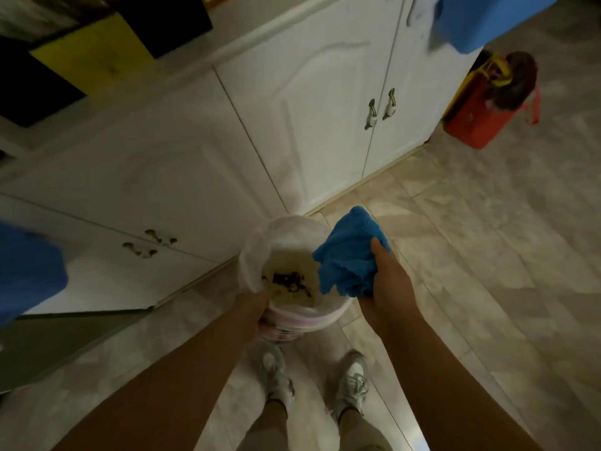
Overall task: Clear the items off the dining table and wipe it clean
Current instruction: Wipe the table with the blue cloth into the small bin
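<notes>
The right hand (pixel 387 288) grips a bunched blue cloth (pixel 349 255) that spills from its fingers over the lined bin (pixel 292 307) — whose near rim the left hand (pixel 257 315) clutches — dark scraps (pixel 287 281) inside.

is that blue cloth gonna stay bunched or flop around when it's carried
Probably floppy: the blue cloth sags in folds over the right hand, with one corner hanging over the lined bin. It looks soft and light, as a loose grip holds it. Loose ends would likely swing and could dip into the bin.
</notes>
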